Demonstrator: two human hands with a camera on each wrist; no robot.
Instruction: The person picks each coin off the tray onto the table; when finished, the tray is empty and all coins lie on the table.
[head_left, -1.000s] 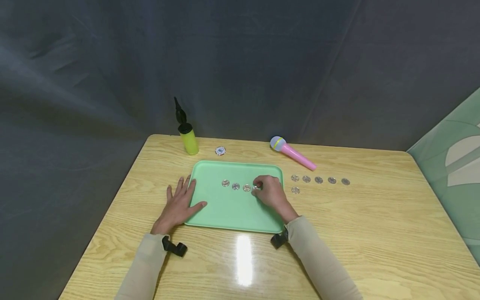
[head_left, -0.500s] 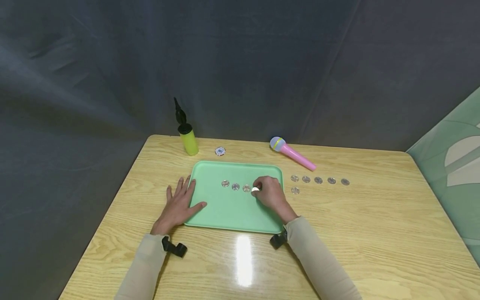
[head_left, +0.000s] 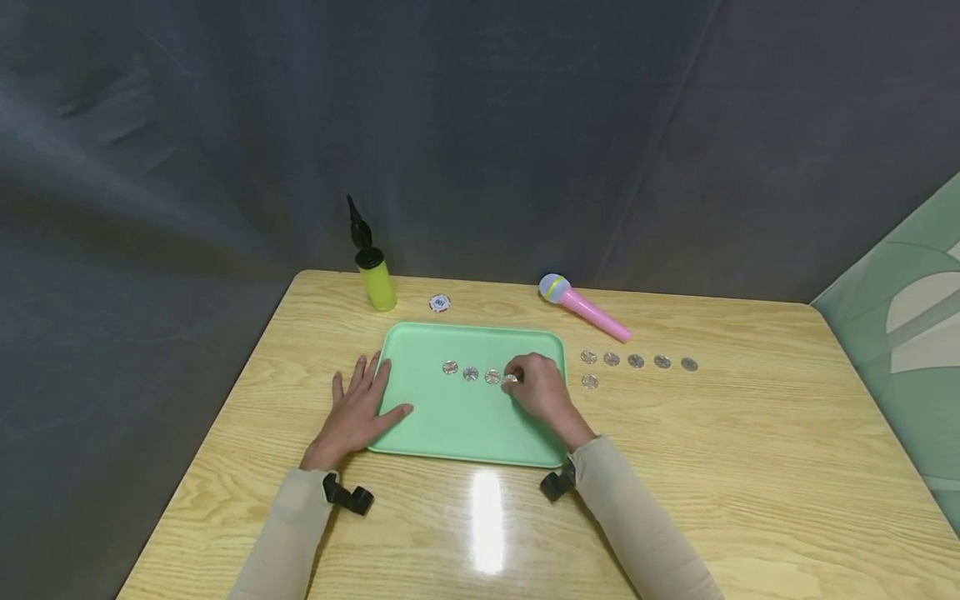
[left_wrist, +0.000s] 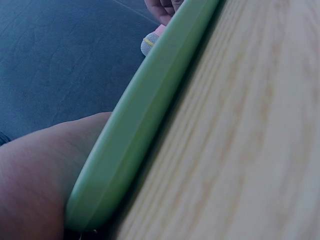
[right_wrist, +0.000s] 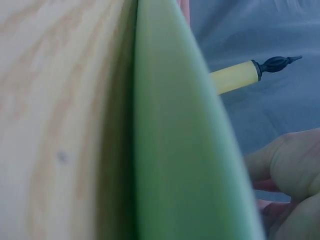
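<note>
My right hand (head_left: 542,388) pinches a silver coin (head_left: 510,378) between thumb and fingertips, low over the mint-green tray (head_left: 465,429). Left of it, three more coins form a row on the tray, the closest being this coin (head_left: 492,377). With fingers spread, my left hand (head_left: 360,412) lies across the tray's left rim, its thumb reaching inside. In the left wrist view, the tray wall (left_wrist: 135,125) covers much of the left hand (left_wrist: 45,165). The right wrist view shows part of the right hand (right_wrist: 295,170) behind the tray wall; the coin is hidden there.
Several coins (head_left: 636,361) lie in a row right of the tray, with one coin (head_left: 590,382) below them. Behind the tray are a yellow-green hand pump (head_left: 380,287), a poker chip (head_left: 439,303) and a pink toy microphone (head_left: 592,315). A dark curtain (head_left: 480,150) hangs behind the table.
The coin in my right hand has tilted slightly: it shone bright white half a second ago and looks patterned silver now. Both hands stay in place.
</note>
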